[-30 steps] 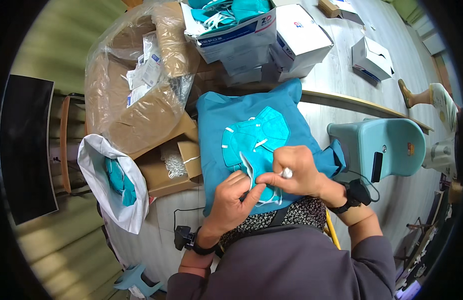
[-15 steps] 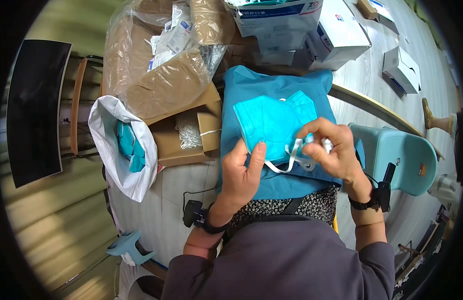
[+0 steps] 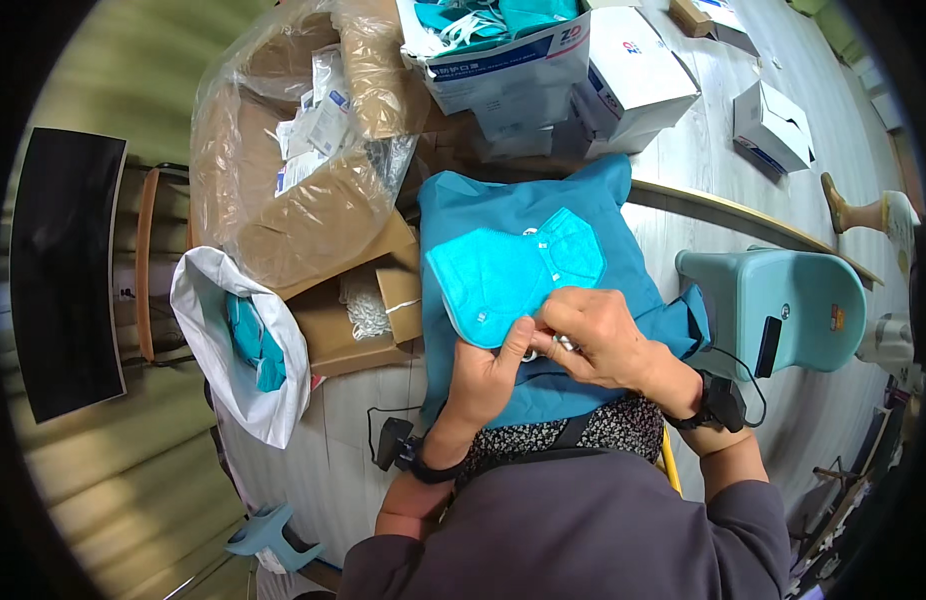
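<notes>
A turquoise folding face mask lies opened out above a blue cloth spread over my lap. My left hand grips the mask's lower edge between thumb and fingers. My right hand is closed at the same edge, right beside the left thumb, its fingers pinched on white elastic cord. Small pale marks show on the mask's face. Most of the cord is hidden in the right hand.
To the left are a white bag of turquoise masks, a small carton with white cords and a plastic-lined carton of packets. A box of masks stands ahead. At right is a pale blue stool.
My right hand has moved left and down to meet my left thumb. The white strap that hung in a loop below the mask is now mostly out of sight. The view has shifted slightly.
</notes>
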Available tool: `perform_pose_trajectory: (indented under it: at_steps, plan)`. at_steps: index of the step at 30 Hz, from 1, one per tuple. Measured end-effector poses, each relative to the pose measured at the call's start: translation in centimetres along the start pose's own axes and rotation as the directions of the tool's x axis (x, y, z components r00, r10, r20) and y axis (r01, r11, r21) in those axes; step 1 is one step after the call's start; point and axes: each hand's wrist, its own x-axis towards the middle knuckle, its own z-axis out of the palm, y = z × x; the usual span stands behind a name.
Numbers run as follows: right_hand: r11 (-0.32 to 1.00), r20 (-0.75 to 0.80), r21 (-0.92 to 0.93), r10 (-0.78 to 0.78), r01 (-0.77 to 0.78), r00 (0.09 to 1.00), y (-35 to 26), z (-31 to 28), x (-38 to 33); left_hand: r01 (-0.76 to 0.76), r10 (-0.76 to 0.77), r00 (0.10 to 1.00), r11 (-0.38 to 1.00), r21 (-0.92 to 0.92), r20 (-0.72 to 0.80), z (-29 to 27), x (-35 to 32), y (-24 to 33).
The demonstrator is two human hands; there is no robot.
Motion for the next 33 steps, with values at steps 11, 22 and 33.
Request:
perform_pose_trajectory:
  at_steps: [11, 22, 33]
  plan:
    - [0.873, -0.381, 0.124, 0.480, -0.471, 0.790, 5.5, 1.3, -1.4, -0.267, 0.234, 0.960, 0.929, 0.256, 0.151, 0.0, -2.6, 0.7]
    - [0.449, 0.213, 0.709, 0.598, -0.544, 0.772, 2.4, 2.6, -1.4, -0.059, 0.085, 0.996, 0.886, -0.460, 0.037, -1.3, 0.6, 1.6]
    - [0.592, 0.062, 0.731, 0.437, -0.339, 0.897, 0.2, 2.0, 0.4, 0.350, -0.308, 0.933, 0.656, -0.668, 0.186, -0.9, 0.6, 1.2]
